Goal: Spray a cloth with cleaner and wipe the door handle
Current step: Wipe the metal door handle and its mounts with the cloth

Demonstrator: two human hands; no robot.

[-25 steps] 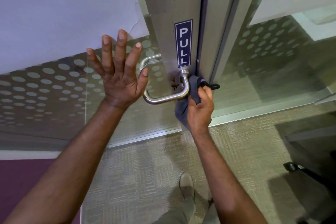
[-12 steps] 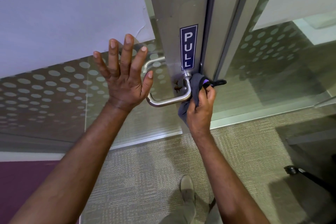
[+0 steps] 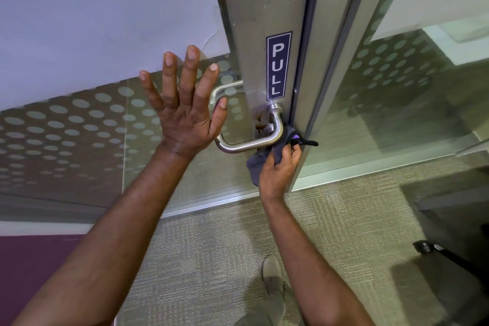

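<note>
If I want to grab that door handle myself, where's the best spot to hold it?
Probably the long horizontal bar of the door handle, from below on its left half. That stretch is bare and stands off the door; the cloth in the right hand covers its right bend.

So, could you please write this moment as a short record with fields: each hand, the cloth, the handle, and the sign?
left hand: open, fingers spread, flat against the glass door
right hand: gripping the grey cloth
cloth: pressed against the outer bend of the door handle
door handle: metal lever, rust-coloured marks on the plate behind it
sign: blue, reads PULL, above the handle
spray bottle: not in view
</note>
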